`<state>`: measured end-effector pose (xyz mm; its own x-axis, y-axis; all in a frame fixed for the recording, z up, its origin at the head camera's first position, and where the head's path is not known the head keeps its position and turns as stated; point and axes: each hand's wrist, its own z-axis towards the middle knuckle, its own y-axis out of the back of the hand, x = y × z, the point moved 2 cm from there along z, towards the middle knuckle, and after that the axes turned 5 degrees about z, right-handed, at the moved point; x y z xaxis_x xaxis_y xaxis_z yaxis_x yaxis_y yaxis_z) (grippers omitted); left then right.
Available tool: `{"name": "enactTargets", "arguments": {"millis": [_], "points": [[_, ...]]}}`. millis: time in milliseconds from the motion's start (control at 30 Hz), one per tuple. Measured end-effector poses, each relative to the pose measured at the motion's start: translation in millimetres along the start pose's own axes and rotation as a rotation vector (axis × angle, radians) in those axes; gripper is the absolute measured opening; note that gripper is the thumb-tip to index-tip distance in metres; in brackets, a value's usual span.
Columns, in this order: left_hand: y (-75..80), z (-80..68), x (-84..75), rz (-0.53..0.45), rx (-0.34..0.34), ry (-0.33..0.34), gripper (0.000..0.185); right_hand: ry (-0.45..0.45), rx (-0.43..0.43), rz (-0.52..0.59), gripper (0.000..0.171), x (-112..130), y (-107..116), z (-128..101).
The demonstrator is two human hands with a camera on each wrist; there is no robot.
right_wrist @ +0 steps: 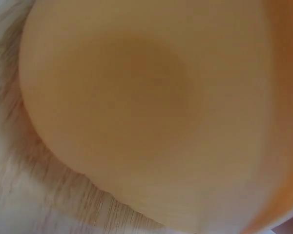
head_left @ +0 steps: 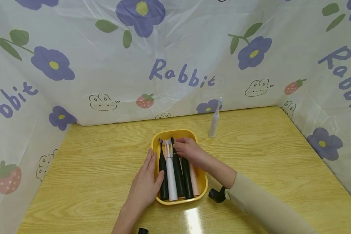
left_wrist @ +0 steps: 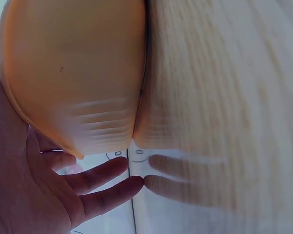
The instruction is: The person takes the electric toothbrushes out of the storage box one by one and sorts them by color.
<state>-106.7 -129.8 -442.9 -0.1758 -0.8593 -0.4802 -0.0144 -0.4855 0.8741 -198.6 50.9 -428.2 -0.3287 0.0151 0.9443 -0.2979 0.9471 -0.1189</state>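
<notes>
A yellow tray [head_left: 205,185] holds several electric toothbrushes lying side by side. Among them are a black one [head_left: 162,182] at the left, a white one [head_left: 171,178], a second black one [head_left: 178,177] in the middle, a third black one [head_left: 187,178] and a pink one [head_left: 194,182] at the right. My left hand [head_left: 144,185] rests along the tray's left side, its fingers extended, seen against the tray wall [left_wrist: 78,63] in the left wrist view. My right hand [head_left: 190,150] reaches over the right rim, bent fingers pinching the middle black toothbrush near its neck; the thumb is hidden.
A white electric toothbrush [head_left: 214,125] stands upright on the wooden table [head_left: 105,169], behind and right of the tray. A printed cloth [head_left: 181,39] encloses the table at the back and sides. The tray's wall [right_wrist: 136,107] fills most of the right wrist view.
</notes>
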Motion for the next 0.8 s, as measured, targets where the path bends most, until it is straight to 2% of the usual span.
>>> {"name": "enactTargets", "arguments": {"millis": [133, 300, 433, 633, 800], "points": [[0.2, 0.6, -0.1, 0.000, 0.002, 0.004, 0.070, -0.054, 0.015, 0.112, 0.058, 1.1, 1.8, 2.9], [0.7, 0.4, -0.6, -0.009, 0.003, 0.006, 0.070, -0.094, 0.054, 0.171, 0.059, 2.7, 4.2, 3.0], [0.7, 0.6, -0.2, -0.012, 0.008, 0.013, 0.070, -0.097, 0.071, 0.221, 0.051, 1.8, 5.8, 2.6], [0.7, 1.0, -0.6, -0.019, 0.009, 0.016, 0.070, -0.069, 0.140, 0.229, 0.040, -0.8, 6.4, 2.2], [1.2, 1.1, -0.8, -0.023, 0.008, 0.017, 0.070, -0.089, 0.202, 0.197, 0.036, 0.6, 6.1, -1.7]]}}
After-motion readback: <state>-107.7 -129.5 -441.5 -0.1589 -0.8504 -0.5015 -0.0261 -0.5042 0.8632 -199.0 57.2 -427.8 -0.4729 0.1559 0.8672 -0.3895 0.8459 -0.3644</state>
